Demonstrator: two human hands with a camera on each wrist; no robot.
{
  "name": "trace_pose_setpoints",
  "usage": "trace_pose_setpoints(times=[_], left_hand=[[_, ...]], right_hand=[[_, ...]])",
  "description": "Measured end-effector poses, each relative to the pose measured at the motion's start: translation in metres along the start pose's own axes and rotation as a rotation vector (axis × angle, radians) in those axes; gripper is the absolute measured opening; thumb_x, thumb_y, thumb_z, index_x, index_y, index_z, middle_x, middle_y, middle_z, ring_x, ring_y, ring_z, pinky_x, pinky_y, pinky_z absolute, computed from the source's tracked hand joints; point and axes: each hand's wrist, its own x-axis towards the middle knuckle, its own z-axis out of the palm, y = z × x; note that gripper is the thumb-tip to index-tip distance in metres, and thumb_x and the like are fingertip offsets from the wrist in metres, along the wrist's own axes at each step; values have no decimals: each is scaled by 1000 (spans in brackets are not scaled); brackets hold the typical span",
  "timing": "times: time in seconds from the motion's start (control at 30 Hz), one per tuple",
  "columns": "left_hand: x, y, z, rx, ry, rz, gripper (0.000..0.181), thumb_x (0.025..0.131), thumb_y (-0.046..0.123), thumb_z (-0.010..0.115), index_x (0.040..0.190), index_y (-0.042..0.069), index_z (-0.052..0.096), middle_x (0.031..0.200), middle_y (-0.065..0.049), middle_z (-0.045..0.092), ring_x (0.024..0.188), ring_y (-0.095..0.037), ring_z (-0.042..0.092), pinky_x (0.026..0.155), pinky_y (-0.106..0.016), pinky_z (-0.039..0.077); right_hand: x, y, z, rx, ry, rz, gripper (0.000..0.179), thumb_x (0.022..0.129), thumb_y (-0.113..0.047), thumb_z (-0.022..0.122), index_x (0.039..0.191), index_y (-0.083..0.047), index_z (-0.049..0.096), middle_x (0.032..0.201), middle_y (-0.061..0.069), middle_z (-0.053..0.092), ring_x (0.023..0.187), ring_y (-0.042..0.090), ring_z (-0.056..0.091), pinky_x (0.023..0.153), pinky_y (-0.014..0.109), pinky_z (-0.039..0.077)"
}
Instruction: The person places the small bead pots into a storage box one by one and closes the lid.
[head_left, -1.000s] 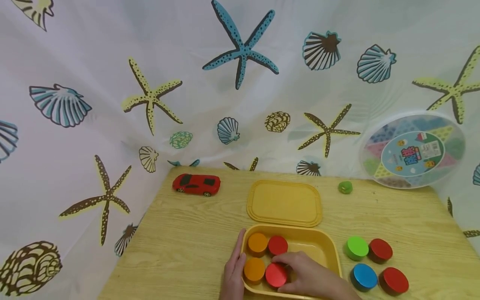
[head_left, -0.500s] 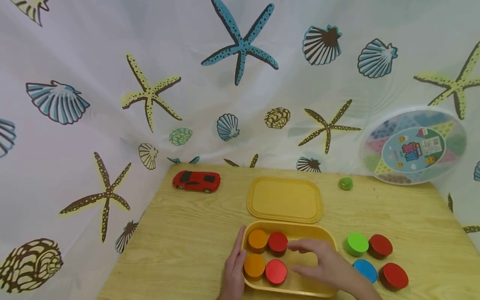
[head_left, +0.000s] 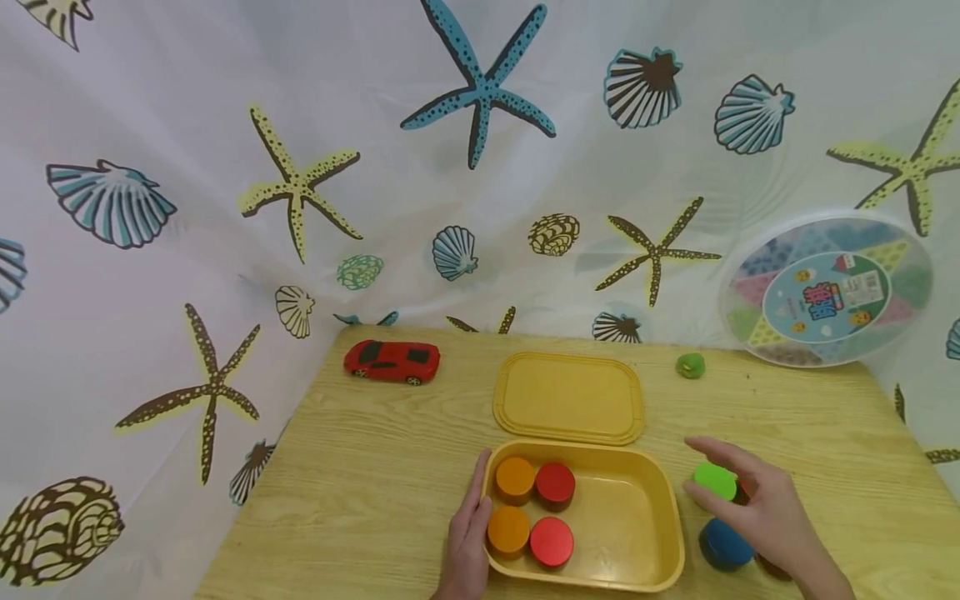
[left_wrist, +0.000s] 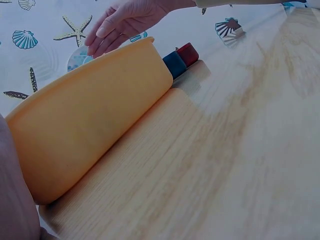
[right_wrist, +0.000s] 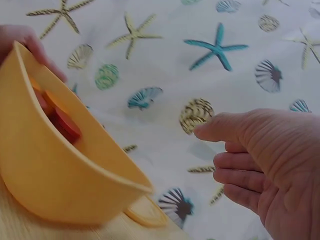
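Note:
A yellow plastic box [head_left: 622, 525] stands on the table, holding two orange discs [head_left: 509, 530] on the left and two red discs [head_left: 552, 542] beside them. My left hand [head_left: 467, 546] rests along the box's left wall with its fingers extended. To the right of the box, my right hand [head_left: 765, 504] hovers above a green disc [head_left: 715, 477], thumb and fingers spread apart and holding nothing. A blue disc [head_left: 726, 546] sits just below the green one. Two more red discs are mostly covered by the right hand and wrist.
Behind the box lies its flat yellow lid [head_left: 568, 398]. A red toy car [head_left: 392, 362] is at the back left, a small green lump [head_left: 690, 365] at the back right. An oval labelled case [head_left: 825, 287] leans against the shell-patterned curtain [head_left: 525, 192].
My right hand has let go of the front red disc inside the box, lifted, and moved right to above the green disc. My left hand has stayed at the box's left wall.

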Motion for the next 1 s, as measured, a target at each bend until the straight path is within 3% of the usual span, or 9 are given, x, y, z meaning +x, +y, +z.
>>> trace_pose_setpoints(times=[0.07, 0.1, 0.2, 0.4, 0.47, 0.53, 0.63, 0.73, 1.0], left_hand=[[1, 0, 0, 5, 1, 1, 54, 117, 27, 28, 169, 18, 18, 174, -4, 18, 158, -15, 13, 117, -6, 11], [1, 0, 0, 9, 2, -4, 54, 117, 28, 28, 169, 19, 18, 174, -3, 18, 158, -15, 13, 117, -5, 11], [2, 1, 0, 19, 4, -16, 55, 117, 30, 28, 169, 19, 18, 174, 0, 19, 159, -17, 13, 116, -5, 11], [1, 3, 0, 20, 12, -43, 55, 116, 31, 28, 169, 21, 19, 173, 3, 20, 159, -18, 14, 115, -5, 11], [0, 3, 0, 16, 20, -66, 54, 116, 31, 29, 169, 25, 20, 173, 6, 22, 158, -15, 15, 115, -4, 12], [0, 4, 0, 9, 27, -93, 53, 116, 31, 30, 168, 29, 22, 172, 10, 23, 158, -12, 16, 115, -4, 13], [1, 5, 1, -3, 37, -133, 52, 116, 30, 31, 167, 33, 23, 170, 14, 25, 157, -8, 17, 114, -4, 13], [2, 6, 2, -13, 43, -149, 52, 116, 27, 31, 167, 33, 23, 170, 13, 25, 156, -7, 18, 114, -4, 13], [4, 7, 3, -42, 58, -172, 54, 115, 22, 32, 167, 30, 25, 171, 13, 25, 156, -8, 18, 112, -3, 15]], right_hand=[[-3, 9, -8, 5, 37, 13, 57, 86, -1, 85, 139, -12, 68, 134, 1, 71, 118, -10, 58, 88, 6, 49], [-4, 13, -12, 3, 51, 25, 57, 86, -1, 84, 139, -10, 67, 135, -3, 70, 120, -10, 57, 96, 6, 46], [-8, 27, -22, -21, 77, 84, 55, 88, -5, 84, 141, -8, 65, 135, -14, 68, 121, -15, 54, 96, 3, 44], [-15, 57, -40, -63, 61, 243, 62, 94, -21, 81, 149, -7, 57, 134, -30, 57, 115, -26, 44, 91, -1, 40], [-18, 66, -44, -81, 48, 303, 66, 95, -27, 80, 152, -8, 54, 139, -23, 58, 114, -26, 43, 89, -1, 41], [-20, 73, -46, -100, 26, 363, 71, 95, -32, 80, 155, -7, 51, 145, -8, 61, 119, -16, 50, 87, 0, 43], [-23, 81, -48, -120, -22, 443, 79, 95, -40, 79, 157, -6, 45, 152, 19, 55, 131, 17, 58, 83, 0, 43], [-24, 85, -48, -123, -56, 487, 83, 95, -43, 77, 158, -2, 43, 152, 28, 51, 134, 42, 53, 82, 0, 43], [-25, 94, -39, -150, -60, 481, 84, 93, -45, 79, 153, 4, 47, 148, 30, 55, 130, 50, 56, 79, 0, 43]])
